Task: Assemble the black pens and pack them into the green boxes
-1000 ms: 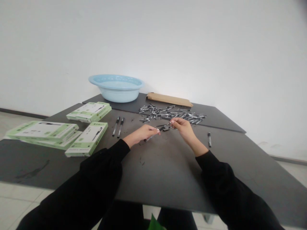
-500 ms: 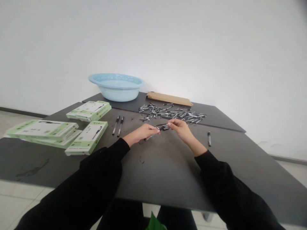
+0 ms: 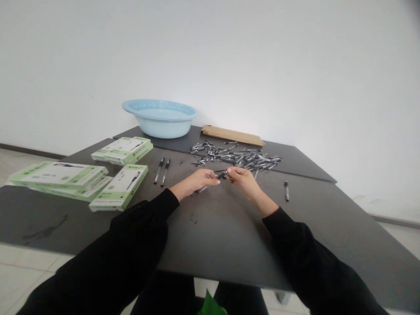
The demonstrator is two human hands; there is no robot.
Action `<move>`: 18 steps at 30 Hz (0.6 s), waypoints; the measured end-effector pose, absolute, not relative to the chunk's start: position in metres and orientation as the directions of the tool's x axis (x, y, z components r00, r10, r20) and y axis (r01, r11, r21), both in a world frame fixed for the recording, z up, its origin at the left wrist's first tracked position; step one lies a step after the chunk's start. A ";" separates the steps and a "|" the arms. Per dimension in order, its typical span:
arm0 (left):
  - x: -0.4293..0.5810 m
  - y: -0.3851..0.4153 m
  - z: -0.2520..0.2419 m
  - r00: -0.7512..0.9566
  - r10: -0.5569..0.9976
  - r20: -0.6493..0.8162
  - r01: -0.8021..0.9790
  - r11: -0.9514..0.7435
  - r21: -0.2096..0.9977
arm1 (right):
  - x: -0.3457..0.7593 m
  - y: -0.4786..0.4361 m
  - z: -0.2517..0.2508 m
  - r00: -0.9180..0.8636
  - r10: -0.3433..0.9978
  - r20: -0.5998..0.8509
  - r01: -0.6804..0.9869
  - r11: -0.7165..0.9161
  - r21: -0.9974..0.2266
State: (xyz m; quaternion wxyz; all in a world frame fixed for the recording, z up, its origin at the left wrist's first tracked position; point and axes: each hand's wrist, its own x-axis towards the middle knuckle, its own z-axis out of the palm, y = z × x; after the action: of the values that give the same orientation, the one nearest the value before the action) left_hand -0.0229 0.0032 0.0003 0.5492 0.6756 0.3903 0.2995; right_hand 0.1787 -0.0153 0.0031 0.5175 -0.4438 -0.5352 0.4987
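Observation:
My left hand (image 3: 197, 181) pinches a slim pen body whose clear end sticks out low at its left (image 3: 202, 189). My right hand (image 3: 241, 179) pinches a small black pen cap (image 3: 224, 174) and holds it against the pen's tip, so both hands meet over the middle of the dark table (image 3: 229, 236). Just behind my hands lies a heap of loose pen parts (image 3: 236, 156). Two finished black pens (image 3: 162, 170) lie side by side to the left of my left hand.
Several green-and-white boxes (image 3: 120, 187) lie on the left of the table. A light blue basin (image 3: 160, 118) and a flat brown envelope (image 3: 231, 135) sit at the back. One single pen (image 3: 286, 190) lies to the right.
My right hand has moved left with the cap toward my left hand, closing the gap until the cap meets the pen. The left hand has barely moved.

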 end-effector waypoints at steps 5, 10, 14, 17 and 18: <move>-0.020 -0.001 -0.001 0.546 0.838 0.023 0.150 -0.125 0.981 | 0.174 -0.019 0.008 -0.057 0.989 0.135 -0.044 0.133 -0.990; -0.015 -0.010 0.003 0.595 0.803 0.021 0.093 -0.095 0.991 | 0.169 -0.025 0.015 -0.099 0.986 0.137 -0.136 0.123 -0.983; -0.011 -0.018 0.010 0.633 0.774 0.016 -0.014 -0.010 1.000 | 0.170 -0.027 0.018 -0.058 0.982 0.181 -0.205 0.165 -0.965; -0.010 -0.020 0.014 0.660 0.751 -0.005 -0.121 0.113 0.986 | 0.178 -0.025 0.024 0.002 0.976 0.219 -0.243 0.213 -0.946; -0.010 -0.020 0.015 0.672 0.740 -0.020 -0.142 0.155 0.978 | 0.181 -0.025 0.027 0.029 0.973 0.228 -0.258 0.228 -0.939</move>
State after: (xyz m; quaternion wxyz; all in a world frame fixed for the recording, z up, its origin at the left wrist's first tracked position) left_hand -0.0103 -0.0200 0.0147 0.7135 0.5719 0.2615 0.3089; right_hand 0.1813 -0.0246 0.0272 0.6152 -0.3687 -0.4852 0.5002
